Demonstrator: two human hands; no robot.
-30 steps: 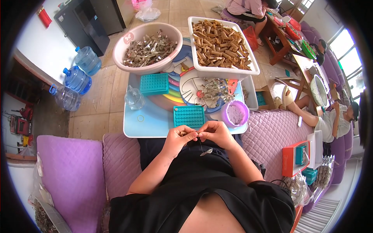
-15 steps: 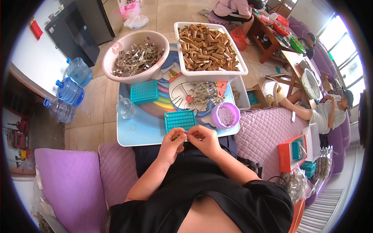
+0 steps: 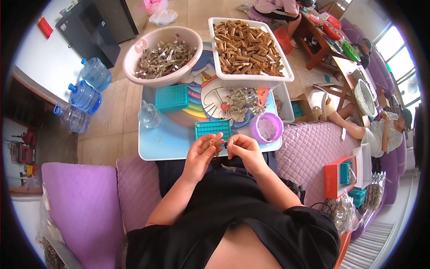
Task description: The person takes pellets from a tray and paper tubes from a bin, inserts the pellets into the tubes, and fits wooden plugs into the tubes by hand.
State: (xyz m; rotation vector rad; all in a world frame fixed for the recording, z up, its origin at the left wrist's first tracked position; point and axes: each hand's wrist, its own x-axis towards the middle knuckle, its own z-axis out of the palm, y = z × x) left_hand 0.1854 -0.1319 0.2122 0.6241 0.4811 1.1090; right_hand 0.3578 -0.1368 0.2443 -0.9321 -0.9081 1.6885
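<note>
Close above the near edge of the low table [image 3: 172, 152], my left hand [image 3: 198, 153] is closed on a small brown piece [image 3: 215, 144]. It resembles the short brown pieces [image 3: 248, 47] heaped in the white bin [image 3: 251, 80]. The fingertips of my right hand [image 3: 246, 153] pinch a tiny dark piece [image 3: 225, 145], too small to name. Just beyond my hands lies a teal tray [image 3: 212, 129] with rows of holes. A purple tub [image 3: 281, 130] with small pale bits stands to its right. Behind them is a loose pile of shiny metallic pieces [image 3: 244, 104].
A pink basin [image 3: 130, 71] of metallic pieces stands far left on the table. Nearer are another teal tray [image 3: 172, 97] and a clear jug [image 3: 149, 115]. Water bottles [image 3: 85, 96] line the left wall. A person [image 3: 387, 134] sits at right, beyond an orange box [image 3: 336, 180].
My hands have moved slightly apart, and the brown piece and dark piece now show between them. The table and its things sit a little higher and further right in view.
</note>
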